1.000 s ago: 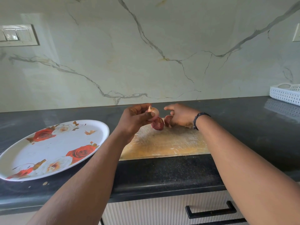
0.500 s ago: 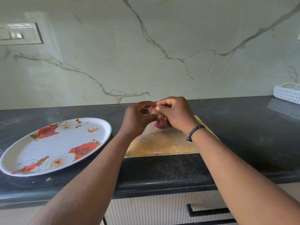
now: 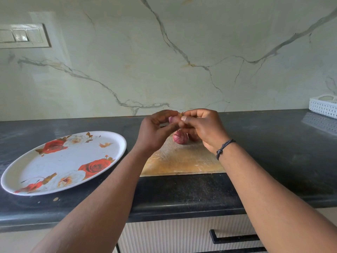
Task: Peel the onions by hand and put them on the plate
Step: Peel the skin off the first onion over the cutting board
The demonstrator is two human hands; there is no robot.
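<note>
Head view: left hand (image 3: 155, 132) and right hand (image 3: 202, 128) both pinching small onion (image 3: 171, 119) above cutting board (image 3: 182, 159).

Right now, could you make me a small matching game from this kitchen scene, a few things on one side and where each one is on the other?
Things:
1. plate
2. basket
3. small onion
4. loose onion

Places:
A. lying on the cutting board
B. far right of the counter, by the wall
C. held between left hand and right hand
D. on the counter, left of the board

Pairs: 1-D, 2-B, 3-C, 4-A
</note>
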